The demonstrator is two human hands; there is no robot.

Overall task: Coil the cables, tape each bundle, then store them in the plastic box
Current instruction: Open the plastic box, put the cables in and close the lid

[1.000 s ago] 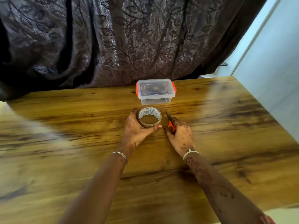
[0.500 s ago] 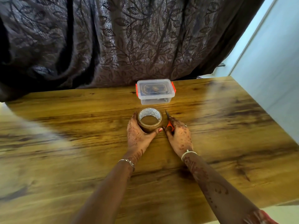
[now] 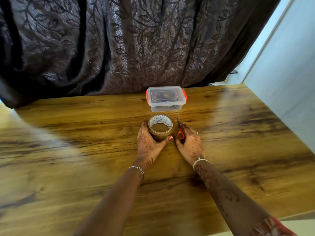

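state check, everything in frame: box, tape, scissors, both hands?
box: lid on, orange clips at both ends, dark items inside, standing at the far table edge
tape: lying flat on the table, hole up
scissors: blades closed, tip pointing away
left hand: cupped around the tape
right hand: on the scissors' orange handle

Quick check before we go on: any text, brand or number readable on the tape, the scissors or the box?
Tape roll: dark repeated lettering runs round the white inner core, too small and blurred to read.
Plastic box: embossed panel outline on the lid, no readable text.
Scissors: no marking visible.
Nothing else in view carries text.
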